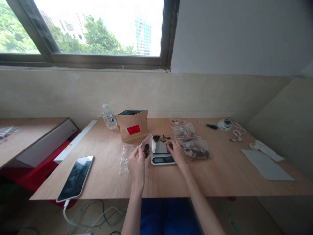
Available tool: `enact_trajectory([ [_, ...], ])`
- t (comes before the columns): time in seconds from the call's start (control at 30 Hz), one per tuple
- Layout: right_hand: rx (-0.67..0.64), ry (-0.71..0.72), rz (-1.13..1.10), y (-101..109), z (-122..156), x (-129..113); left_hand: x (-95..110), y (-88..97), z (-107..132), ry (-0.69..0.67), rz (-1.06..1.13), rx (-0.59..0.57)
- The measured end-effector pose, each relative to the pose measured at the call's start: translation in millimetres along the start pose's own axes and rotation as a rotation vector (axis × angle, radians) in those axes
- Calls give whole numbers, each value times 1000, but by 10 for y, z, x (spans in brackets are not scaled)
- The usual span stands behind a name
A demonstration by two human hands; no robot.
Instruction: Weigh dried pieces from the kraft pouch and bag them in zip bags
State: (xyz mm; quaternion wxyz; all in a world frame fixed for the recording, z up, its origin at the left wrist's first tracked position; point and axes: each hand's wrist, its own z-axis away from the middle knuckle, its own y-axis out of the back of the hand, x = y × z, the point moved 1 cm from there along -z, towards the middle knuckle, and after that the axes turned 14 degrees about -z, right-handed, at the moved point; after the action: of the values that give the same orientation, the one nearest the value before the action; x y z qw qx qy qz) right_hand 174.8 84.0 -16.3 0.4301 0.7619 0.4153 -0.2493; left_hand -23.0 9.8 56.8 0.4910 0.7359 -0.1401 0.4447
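Observation:
My left hand (pixel 137 163) is closed on the edge of a small clear plastic bag (pixel 151 146), held up and tilted, with several dark brown dried pieces (pixel 146 150) inside. Just right of it lies a white kitchen scale (pixel 158 149) with a metal plate and a small display. A few dried slices (pixel 163 138) rest toward the back of its plate. Over the plate's right side, my right hand (pixel 175 150) pinches a brown dried slice (pixel 170 146), partly hidden by the fingers. Flat clear bags (pixel 124 159) lie beneath and left of my left hand.
Filled zip bags (pixel 195 148) lie right of the scale. Behind stand an open kraft pouch (pixel 133 127) and a water bottle (pixel 109 117). A phone (pixel 76 178) on a cable lies left. Toward the right are a screwdriver (pixel 211 126), a white camera (pixel 224 124) and paper (pixel 267 164).

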Motion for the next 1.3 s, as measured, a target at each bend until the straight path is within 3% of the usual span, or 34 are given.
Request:
enact_trajectory([
  [0.1, 35, -8, -113, 6, -15, -222, 25, -11, 11, 6, -3, -14],
  [0.33, 127, 54, -262, 54, -174, -1040, 126, -25, 66, -1, -48, -67],
  [0.53, -122, 153, -289, -40, -233, -1337, 96, -66, 77, -44, 96, -34],
  [0.6, -148, 205, -270, -60, -248, -1289, 55, -64, 65, -30, 125, -18],
  [0.67, -72, 204, -238, -65, -282, -1131, 12, -48, 49, -11, 116, -14],
  [0.8, 76, 82, -65, -122, -359, -548, -49, -8, 17, 7, 82, -10],
  [0.97, -40, -15, 94, -246, -388, 65, -67, -17, 15, 0, 107, -13],
  [1.1, -87, -6, 22, -231, -423, 210, -79, -34, 23, 1, 119, -17],
  [1.3, -1, -93, -21, -117, -477, 332, -100, -38, 31, 1, 140, -13],
])
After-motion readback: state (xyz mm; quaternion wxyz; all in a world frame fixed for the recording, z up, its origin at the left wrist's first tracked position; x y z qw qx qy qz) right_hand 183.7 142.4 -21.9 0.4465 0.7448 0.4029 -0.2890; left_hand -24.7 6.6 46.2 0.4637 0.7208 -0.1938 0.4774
